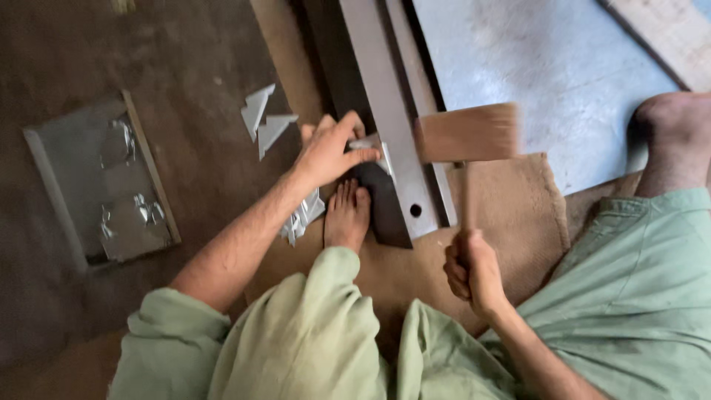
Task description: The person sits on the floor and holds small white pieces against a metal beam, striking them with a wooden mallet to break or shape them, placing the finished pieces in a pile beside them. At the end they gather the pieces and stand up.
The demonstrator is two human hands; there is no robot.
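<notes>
My right hand (472, 270) grips the handle of a wooden mallet (468, 133), whose blurred head hangs above a long grey metal bar (385, 111). My left hand (332, 150) presses a small piece of shiny sheet metal (368, 144) against the left side of that bar. My bare foot (346, 215) rests just below the left hand, beside a dark steel block (385, 207). More crumpled shiny sheet (302, 218) lies under my left wrist.
Two cut triangular metal scraps (265, 118) lie on the dark floor to the left. A flat metal tray with shiny bits (104, 185) sits farther left. Burlap sacking (511, 207) covers the floor under the bar. My other knee (670, 126) is at right.
</notes>
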